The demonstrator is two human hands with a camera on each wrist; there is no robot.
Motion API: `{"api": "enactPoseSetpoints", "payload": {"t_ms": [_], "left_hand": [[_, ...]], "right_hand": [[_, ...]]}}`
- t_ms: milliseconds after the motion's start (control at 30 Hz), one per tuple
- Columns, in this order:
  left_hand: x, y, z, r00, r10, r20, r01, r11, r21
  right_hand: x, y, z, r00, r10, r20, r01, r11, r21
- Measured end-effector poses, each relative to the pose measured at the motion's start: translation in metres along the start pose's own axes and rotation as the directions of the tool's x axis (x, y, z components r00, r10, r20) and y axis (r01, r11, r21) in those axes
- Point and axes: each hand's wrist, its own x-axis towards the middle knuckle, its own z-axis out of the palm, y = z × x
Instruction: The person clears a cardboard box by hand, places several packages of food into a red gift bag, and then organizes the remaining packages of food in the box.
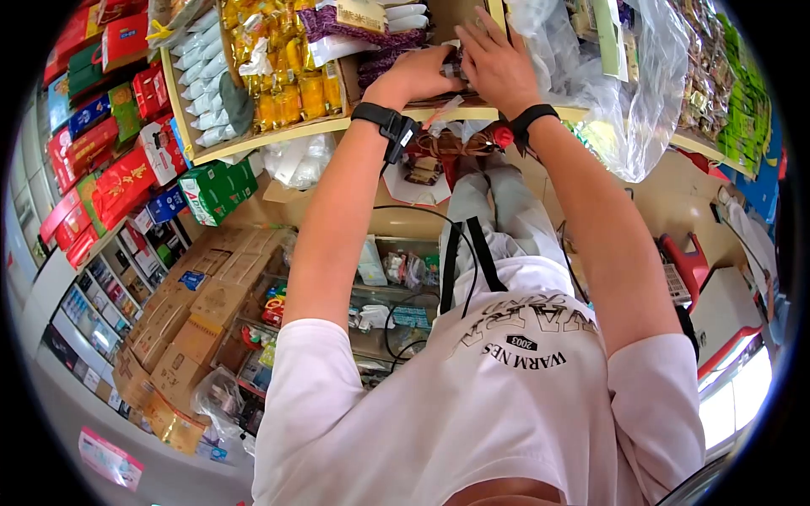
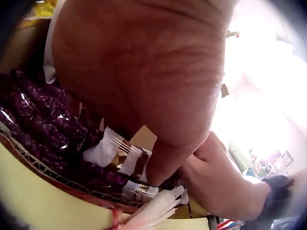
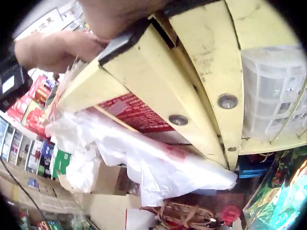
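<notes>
My left hand (image 1: 418, 76) reaches down into a shelf compartment beside purple packets (image 2: 38, 115). In the left wrist view, its thumb points down right beside small white-and-gold wrapped pieces (image 2: 127, 155). Its other fingertips are hidden, and I cannot tell whether it grips one. My right hand (image 1: 504, 69) lies just to the right, its fingers extended toward the left hand over the same compartment. A dark wrapped piece (image 1: 456, 66) shows between the two hands. In the right wrist view, the right hand (image 3: 120, 17) is over the pale yellow shelf edge (image 3: 158, 67), its fingertips hidden.
Yellow packets (image 1: 291, 67) and pale blue-grey packets (image 1: 202, 76) fill compartments on the left. Clear plastic bags (image 1: 650, 101) hang over the shelf's right part. Red gift boxes (image 1: 122, 181) stand far left, with cardboard boxes (image 1: 181, 337) lower down. A cable (image 1: 422, 211) crosses before my body.
</notes>
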Motion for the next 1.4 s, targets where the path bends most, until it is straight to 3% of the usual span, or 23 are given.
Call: {"api": "enactPoseSetpoints", "payload": {"t_ms": [100, 200, 233, 267, 300, 333, 367, 433, 533, 600, 733, 800, 867, 933, 1000, 1067, 1100, 1133, 1200, 1233, 1267, 1333, 1400], "left_hand": [[-0.006, -0.022, 0.01, 0.977, 0.15, -0.152, -0.165, 0.982, -0.092], [-0.038, 0.001, -0.05, 0.97, 0.066, -0.233, -0.076, 0.997, -0.031], [-0.043, 0.001, -0.067, 0.848, 0.02, -0.529, 0.024, 0.997, 0.075], [-0.046, -0.003, -0.08, 0.634, 0.009, -0.773, 0.154, 0.978, 0.137], [-0.045, -0.016, -0.095, 0.499, 0.026, -0.866, 0.327, 0.92, 0.216], [-0.041, -0.031, -0.107, 0.358, 0.074, -0.931, 0.499, 0.827, 0.258], [-0.036, -0.045, -0.113, 0.363, 0.072, -0.929, 0.491, 0.833, 0.256], [-0.026, -0.062, -0.124, 0.627, -0.369, -0.686, 0.511, 0.859, 0.005], [-0.027, -0.071, -0.106, 0.674, -0.265, -0.69, 0.447, 0.89, 0.095], [-0.035, -0.051, -0.086, 0.634, -0.271, -0.724, 0.421, 0.907, 0.03], [-0.038, -0.039, -0.054, 0.559, -0.233, -0.795, 0.207, 0.969, -0.138], [-0.034, -0.033, -0.046, 0.448, -0.135, -0.884, 0.116, 0.989, -0.092], [-0.03, -0.026, -0.041, 0.454, -0.134, -0.881, 0.128, 0.988, -0.085], [-0.028, -0.019, -0.045, 0.612, -0.356, -0.706, 0.325, 0.927, -0.186], [-0.029, -0.012, -0.058, 0.619, -0.366, -0.695, 0.391, 0.911, -0.131], [-0.031, -0.01, -0.073, 0.659, -0.212, -0.721, 0.236, 0.969, -0.07], [-0.029, -0.006, -0.079, 0.645, -0.05, -0.763, 0.093, 0.996, 0.013], [-0.022, -0.005, -0.081, 0.648, -0.048, -0.76, 0.091, 0.996, 0.015], [0.0, -0.003, -0.084, 0.636, 0.249, -0.731, -0.249, 0.962, 0.111], [0.009, 0.009, -0.082, 0.601, 0.375, -0.706, -0.281, 0.926, 0.252], [0.013, 0.008, -0.078, 0.603, 0.374, -0.704, -0.28, 0.926, 0.252], [0.023, -0.001, -0.062, 0.74, 0.31, -0.597, -0.11, 0.931, 0.347], [0.034, -0.017, -0.059, 0.755, 0.302, -0.582, -0.085, 0.925, 0.369]], "right_hand": [[-0.005, 0.0, 0.0, 0.985, 0.01, 0.175, -0.024, 0.997, 0.078], [0.002, 0.003, -0.006, 0.956, -0.006, 0.292, -0.011, 0.998, 0.058], [0.0, 0.003, -0.004, 0.958, -0.005, 0.285, -0.014, 0.998, 0.065], [0.0, 0.002, -0.002, 0.96, -0.005, 0.279, -0.016, 0.997, 0.075], [0.004, 0.0, -0.008, 0.901, 0.035, 0.432, -0.067, 0.996, 0.058], [0.003, -0.002, -0.009, 0.896, 0.043, 0.442, -0.074, 0.996, 0.052], [0.004, -0.002, -0.01, 0.9, 0.049, 0.432, -0.078, 0.996, 0.049], [0.005, -0.001, -0.009, 0.904, 0.055, 0.425, -0.08, 0.996, 0.04], [0.004, -0.003, -0.006, 0.894, 0.084, 0.44, -0.11, 0.993, 0.033], [0.005, -0.003, -0.005, 0.907, 0.093, 0.41, -0.12, 0.992, 0.042], [0.006, -0.005, -0.006, 0.893, 0.121, 0.433, -0.152, 0.988, 0.039], [0.006, -0.004, -0.006, 0.899, 0.123, 0.421, -0.162, 0.985, 0.058], [0.005, -0.003, -0.005, 0.902, 0.123, 0.414, -0.157, 0.986, 0.049], [0.004, -0.004, -0.006, 0.905, 0.118, 0.408, -0.149, 0.988, 0.046], [0.005, -0.003, -0.006, 0.898, 0.128, 0.421, -0.162, 0.986, 0.046], [0.004, -0.003, -0.002, 0.92, 0.128, 0.371, -0.161, 0.985, 0.059], [0.002, -0.002, -0.002, 0.94, 0.12, 0.321, -0.152, 0.986, 0.075], [0.002, -0.001, -0.001, 0.939, 0.124, 0.322, -0.156, 0.985, 0.073], [0.002, -0.001, 0.0, 0.944, 0.102, 0.313, -0.131, 0.989, 0.072], [0.003, -0.002, -0.001, 0.944, 0.104, 0.314, -0.134, 0.988, 0.075], [0.003, -0.002, -0.003, 0.928, 0.117, 0.355, -0.151, 0.986, 0.069], [0.003, -0.003, -0.005, 0.909, 0.131, 0.396, -0.168, 0.984, 0.059], [0.004, -0.003, -0.005, 0.924, 0.136, 0.358, -0.174, 0.982, 0.078]]}}
